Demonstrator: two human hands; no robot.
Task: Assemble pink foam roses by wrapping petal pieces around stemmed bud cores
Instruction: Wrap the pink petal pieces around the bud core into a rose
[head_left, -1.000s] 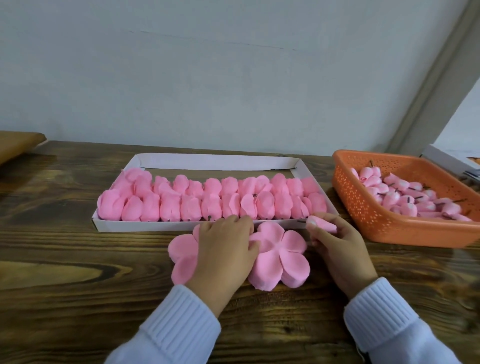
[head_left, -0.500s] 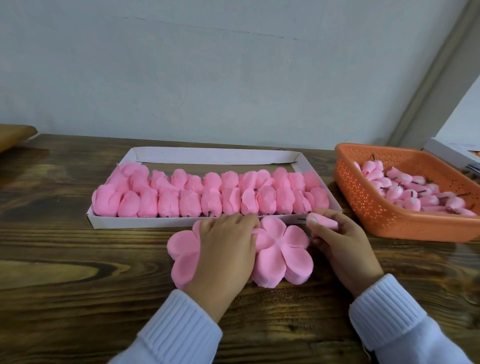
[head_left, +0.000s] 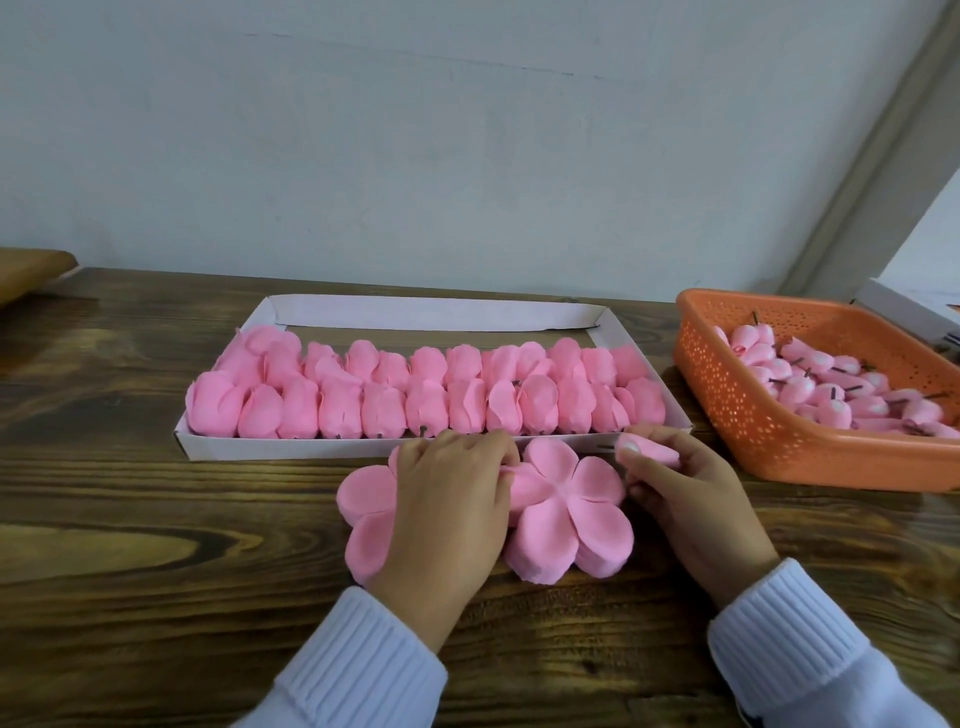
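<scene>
Two stacks of pink five-lobed foam petal pieces lie on the wooden table in front of the white tray. My left hand (head_left: 447, 509) lies over the left stack (head_left: 363, 509), its fingertips pinching a petal edge of the right stack (head_left: 569, 514). My right hand (head_left: 691, 499) holds a small pink bud core (head_left: 649, 449) between thumb and fingers, just right of that stack; its thin stem points left.
A white cardboard tray (head_left: 431, 312) behind the stacks holds two rows of finished pink roses (head_left: 426, 395). An orange perforated basket (head_left: 810, 457) at the right holds several stemmed bud cores (head_left: 831, 384). A white box edge (head_left: 893, 306) shows behind the basket.
Both hands stay in nearly the same place. My left fingertips have closed onto a petal edge of the right stack. The view has shifted slightly.
</scene>
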